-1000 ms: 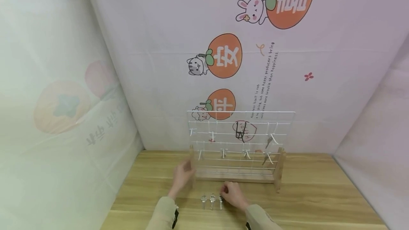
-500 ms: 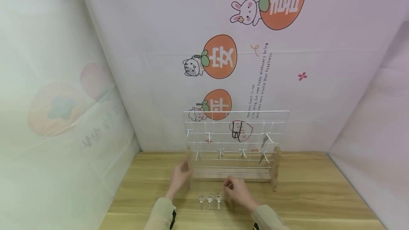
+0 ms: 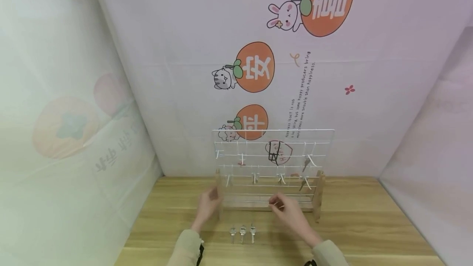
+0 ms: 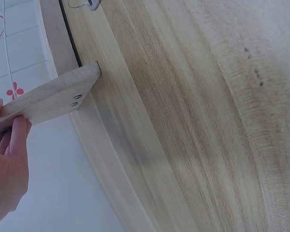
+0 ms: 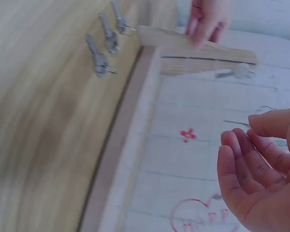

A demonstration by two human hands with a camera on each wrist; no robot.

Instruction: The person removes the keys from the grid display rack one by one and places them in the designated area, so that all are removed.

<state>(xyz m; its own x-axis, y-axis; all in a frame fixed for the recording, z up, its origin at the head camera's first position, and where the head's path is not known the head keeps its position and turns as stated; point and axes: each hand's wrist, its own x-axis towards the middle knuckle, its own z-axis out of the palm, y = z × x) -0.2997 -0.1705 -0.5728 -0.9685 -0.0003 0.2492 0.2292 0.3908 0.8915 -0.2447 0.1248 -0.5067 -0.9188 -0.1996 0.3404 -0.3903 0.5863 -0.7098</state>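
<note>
My left hand (image 3: 208, 202) grips the wooden side post (image 4: 53, 94) of a white wire rack, thumb on one side and fingers on the other. My right hand (image 3: 290, 210) is just in front of the rack's lower edge. Its fingers (image 5: 229, 152) curl loosely, the thumb close to the index fingertip, and no object shows between them. Three silver keys (image 3: 242, 230) lie in a row on the table, left of and below the right hand. Several white hooks (image 3: 255, 177) stick out from the wire grid (image 3: 266, 194), and keys (image 3: 306, 163) hang at the right side.
A black hook-like fitting (image 3: 274, 153) hangs on the upper grid. The rack's right post (image 3: 318, 196) stands on the wood-grain table (image 3: 369, 225). Behind rises a white cloth backdrop (image 3: 177, 93) printed with orange fruit and cartoon animals.
My right hand has left the rightmost key of the row and moved up and right towards the rack. The three keys stay on the table. My left hand keeps its hold on the post.
</note>
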